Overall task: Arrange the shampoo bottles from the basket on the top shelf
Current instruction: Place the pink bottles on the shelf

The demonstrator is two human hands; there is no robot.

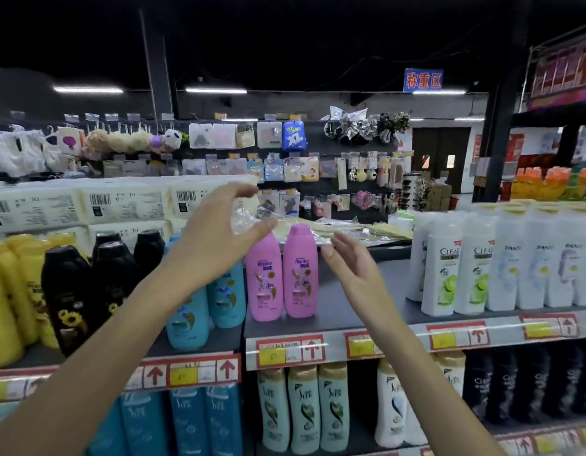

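Two shampoo bottles are up on the top shelf (351, 311), standing straight and touching each other: the left pink bottle (263, 281) and the right pink bottle (300, 274). They are tall and thin, so I think a small bump could tip one over. It could then knock the other one or the blue bottles (226, 294) just beside them, or fall off the front edge. The left hand (216, 238) is most likely to do that, since its thumb hides the left pink bottle's cap, and I cannot tell if it touches. The right hand (351, 261) could nudge the right pink bottle too, as its fingertips are close beside it. A floppy plastic sheet (351, 230) lies at the back of the shelf, and a new bottle pushed too far in might stand on it and wobble. The left hand is held up with fingers and thumb spread in a wide curve, gripping nothing I can see. The right hand is loose, fingers straight, with nothing in it. Both arms reach up and forward. The basket is not in view.
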